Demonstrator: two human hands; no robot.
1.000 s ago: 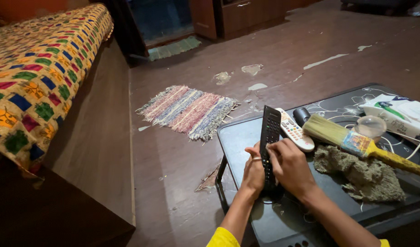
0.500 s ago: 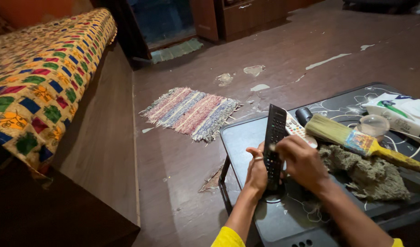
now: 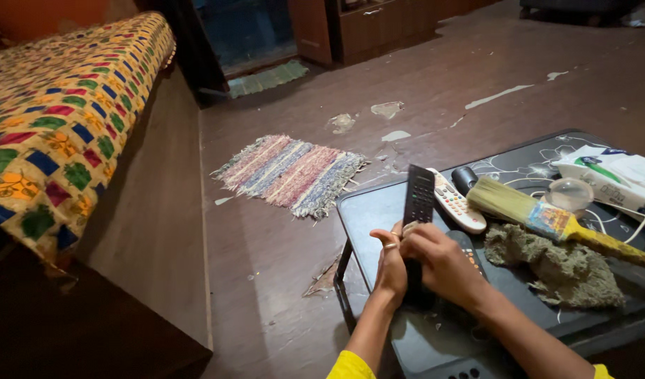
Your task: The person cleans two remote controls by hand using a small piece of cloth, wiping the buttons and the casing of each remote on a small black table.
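Note:
Both of my hands hold a long black remote control [image 3: 419,200] over the dark table [image 3: 368,210]. My left hand [image 3: 390,263] grips its lower left side, with a ring on one finger. Over the remote's lower right side lies my right hand [image 3: 443,263], fingers curled onto its face. The remote's top end points away from me. A white remote [image 3: 459,207] lies just to the right of it on the table, and a second dark remote with coloured buttons [image 3: 470,254] shows under my right hand.
A wide paintbrush with a yellow handle [image 3: 547,221], a grey-green rag [image 3: 557,263], a clear round lid [image 3: 569,193] and a white wipes pack [image 3: 614,175] lie on the table's right. A striped mat [image 3: 291,172] lies on the floor; a bed with a patterned cover [image 3: 56,119] stands left.
The view has shifted slightly. My hands stay on the black remote, which has moved little.

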